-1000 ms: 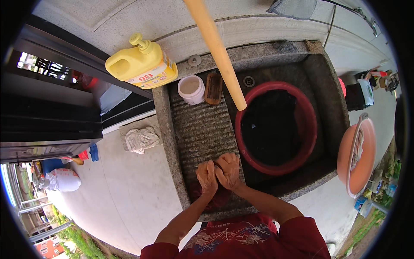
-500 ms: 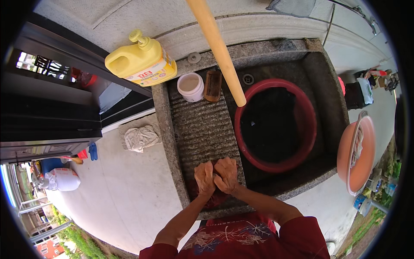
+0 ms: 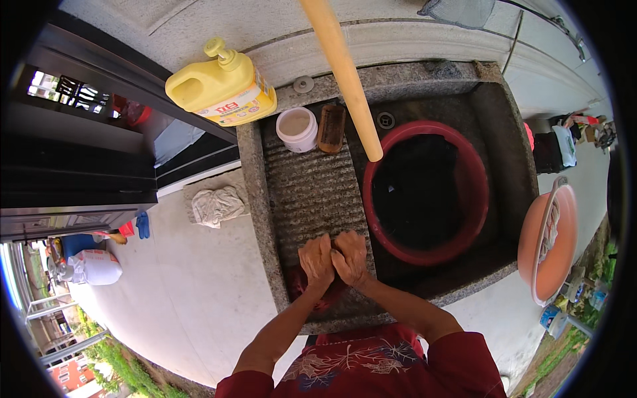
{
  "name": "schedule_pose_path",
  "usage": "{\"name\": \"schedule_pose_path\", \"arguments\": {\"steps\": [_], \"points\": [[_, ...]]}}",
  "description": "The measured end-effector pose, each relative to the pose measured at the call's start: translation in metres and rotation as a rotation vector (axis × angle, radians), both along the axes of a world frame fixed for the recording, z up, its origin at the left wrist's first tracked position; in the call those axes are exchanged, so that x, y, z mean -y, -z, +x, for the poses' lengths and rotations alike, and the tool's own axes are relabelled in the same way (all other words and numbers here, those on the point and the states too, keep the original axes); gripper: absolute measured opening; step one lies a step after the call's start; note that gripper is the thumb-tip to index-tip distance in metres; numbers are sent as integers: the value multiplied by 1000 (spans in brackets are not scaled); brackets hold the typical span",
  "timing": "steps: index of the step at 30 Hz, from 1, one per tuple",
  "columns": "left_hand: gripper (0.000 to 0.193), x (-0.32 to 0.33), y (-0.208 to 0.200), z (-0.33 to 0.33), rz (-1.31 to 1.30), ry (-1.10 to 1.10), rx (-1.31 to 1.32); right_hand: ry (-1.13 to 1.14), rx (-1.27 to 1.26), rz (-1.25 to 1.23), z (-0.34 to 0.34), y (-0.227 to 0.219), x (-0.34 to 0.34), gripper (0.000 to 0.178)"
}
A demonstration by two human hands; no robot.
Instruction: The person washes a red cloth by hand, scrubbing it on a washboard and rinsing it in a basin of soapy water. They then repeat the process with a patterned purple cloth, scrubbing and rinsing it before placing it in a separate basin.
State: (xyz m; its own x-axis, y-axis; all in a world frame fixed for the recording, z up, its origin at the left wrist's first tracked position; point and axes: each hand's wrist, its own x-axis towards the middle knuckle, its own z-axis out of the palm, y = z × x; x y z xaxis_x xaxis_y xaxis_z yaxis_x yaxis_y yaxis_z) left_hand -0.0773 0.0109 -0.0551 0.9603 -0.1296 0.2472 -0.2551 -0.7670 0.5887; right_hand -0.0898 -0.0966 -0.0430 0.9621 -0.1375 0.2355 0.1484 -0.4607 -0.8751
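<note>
Side by side, my left hand [image 3: 316, 263] and my right hand [image 3: 350, 257] press down on the near part of a ribbed stone washboard [image 3: 312, 192]. Their fingers are curled under around a wet dark red cloth [image 3: 329, 296], mostly hidden beneath the hands and wrists. More of the cloth shows at the near left corner of the board. At the board's far end stand a white tub of pale paste [image 3: 296, 130] and a brown scrubbing brush [image 3: 330, 129]. To the right, a red basin [image 3: 483, 199] in the stone sink [image 3: 504, 132] holds dark water or dark cloth; I cannot tell which.
A yellow pump jug [image 3: 222, 89] stands at the sink's far left corner. A wooden pole [image 3: 342, 73] slants down toward the basin's rim. At the right is a pink basin [image 3: 531, 245] with pale cloth inside. A crumpled whitish cloth [image 3: 217, 205] lies left of the sink.
Both hands have slid a little forward along the washboard, with the dark red cloth under them. The view has shifted slightly.
</note>
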Motion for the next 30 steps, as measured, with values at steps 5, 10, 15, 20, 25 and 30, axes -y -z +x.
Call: {"name": "schedule_pose_path", "arguments": {"steps": [5,10,15,20,25,30], "points": [[15,-1,24,35,293,54,36,22,23,-285,42,8,2,15],[19,23,-4,106,445,-48,124,243,67,-461,112,11,4,16],[38,-3,-8,18,-668,-93,-388,80,51,-64,16,-13,-6,15],[15,-4,2,14,102,113,80,-101,85,-177,25,-1,2,9],[12,7,7,104,280,-104,225,174,72,-413,99,18,-9,12],[13,-11,15,13,197,40,137,35,75,-135,27,-17,-6,14]]}}
